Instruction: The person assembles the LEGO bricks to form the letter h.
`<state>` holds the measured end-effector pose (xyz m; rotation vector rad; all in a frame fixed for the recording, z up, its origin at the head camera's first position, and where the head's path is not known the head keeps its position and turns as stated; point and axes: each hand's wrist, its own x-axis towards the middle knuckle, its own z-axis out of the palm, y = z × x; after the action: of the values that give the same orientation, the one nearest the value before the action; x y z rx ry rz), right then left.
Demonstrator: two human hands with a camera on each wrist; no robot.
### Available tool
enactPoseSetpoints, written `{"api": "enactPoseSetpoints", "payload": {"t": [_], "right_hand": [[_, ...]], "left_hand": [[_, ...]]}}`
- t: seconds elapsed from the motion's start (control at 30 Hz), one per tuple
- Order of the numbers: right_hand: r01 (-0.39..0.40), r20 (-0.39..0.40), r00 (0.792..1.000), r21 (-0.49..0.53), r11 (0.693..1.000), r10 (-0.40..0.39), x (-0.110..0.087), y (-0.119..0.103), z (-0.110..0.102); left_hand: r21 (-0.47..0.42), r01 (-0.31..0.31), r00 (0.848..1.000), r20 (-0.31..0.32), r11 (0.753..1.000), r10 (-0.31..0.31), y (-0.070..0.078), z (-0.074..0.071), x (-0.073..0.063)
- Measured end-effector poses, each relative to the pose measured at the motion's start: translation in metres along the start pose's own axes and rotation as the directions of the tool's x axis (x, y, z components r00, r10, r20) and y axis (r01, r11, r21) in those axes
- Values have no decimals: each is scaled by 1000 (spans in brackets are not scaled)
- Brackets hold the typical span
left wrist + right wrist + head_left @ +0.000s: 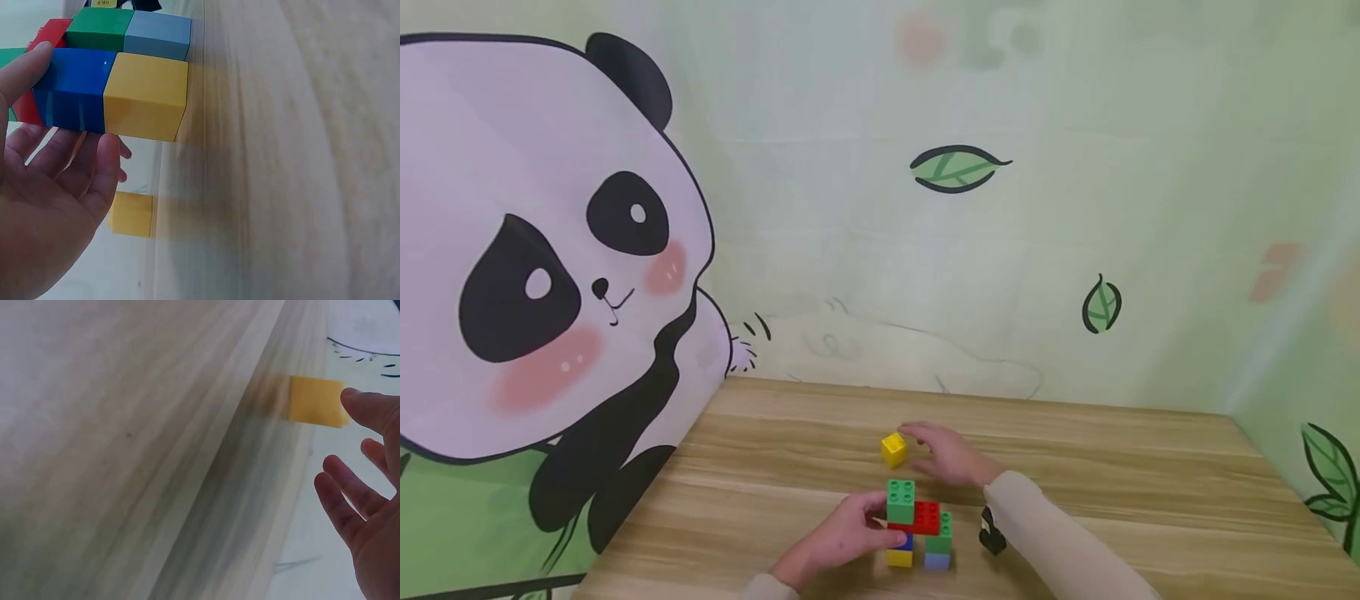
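My left hand [848,532] holds the left side of a small structure of toy building bricks, thumb at the blue brick [75,87] and fingers behind. Under the blue brick is a yellow brick [147,97]; above it a red brick [927,518] bridges across to the right column. A green brick [901,504] stands on top at the left. The right column has a green brick [945,533] over a light blue brick [937,561]. My right hand [951,454], fingers loosely spread, is beside a separate yellow brick [893,450] on the table, which it overlaps in the right wrist view.
A small black object [992,533] lies right of the structure, partly covered by the right sleeve [1037,525]. The wooden table [760,467] meets a wall [850,250] printed with a panda and leaves at its back edge.
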<state>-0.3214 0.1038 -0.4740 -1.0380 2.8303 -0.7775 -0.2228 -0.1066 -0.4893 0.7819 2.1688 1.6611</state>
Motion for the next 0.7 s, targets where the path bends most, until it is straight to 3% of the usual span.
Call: {"api": "enactPoseSetpoints", "payload": {"t": [0.33,0.5,0.7], "right_hand": [[54,44,998,11,998,-55,12,13,8],[19,53,998,-15,1000,-18,16,10,14],[-35,16,999,-13,999,35,15,9,14]], "left_hand": [[10,14,1000,-5,1000,-14,-2,2,3],[2,37,999,2,999,-37,-2,1,3],[3,20,1000,11,1000,-20,-4,2,5]]}}
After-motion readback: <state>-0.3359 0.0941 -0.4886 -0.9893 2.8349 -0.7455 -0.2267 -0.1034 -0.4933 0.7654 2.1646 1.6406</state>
